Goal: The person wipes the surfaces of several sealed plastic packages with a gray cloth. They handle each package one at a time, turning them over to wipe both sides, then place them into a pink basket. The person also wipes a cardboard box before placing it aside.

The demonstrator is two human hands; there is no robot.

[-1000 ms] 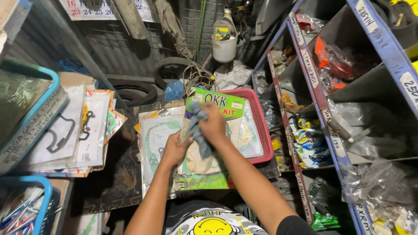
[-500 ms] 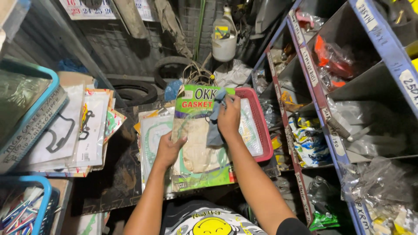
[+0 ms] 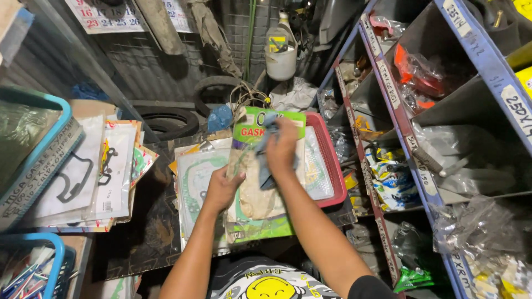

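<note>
My left hand [image 3: 220, 188] grips the left edge of a clear gasket packet with a green header [image 3: 260, 210], held tilted above a pile of similar packets. My right hand [image 3: 281, 148] presses a grey-blue cloth [image 3: 265, 166] against the upper part of that packet. Part of the cloth hangs below my fingers. Beneath the packet, more clear gasket packets [image 3: 191, 182] lie stacked, and a red plastic tray [image 3: 332, 166] sits under the right side.
Metal shelves [image 3: 399, 122] with bagged parts stand at right. Blue baskets [image 3: 39, 160] and stacked gasket packets [image 3: 100, 171] sit at left. Old tyres [image 3: 169, 122] and a white plastic jug [image 3: 280, 52] are at the back.
My right hand has slid the cloth over the top of the packet, first out to the upper right, then back toward the middle. My left hand shifted slightly on the packet's left edge.
</note>
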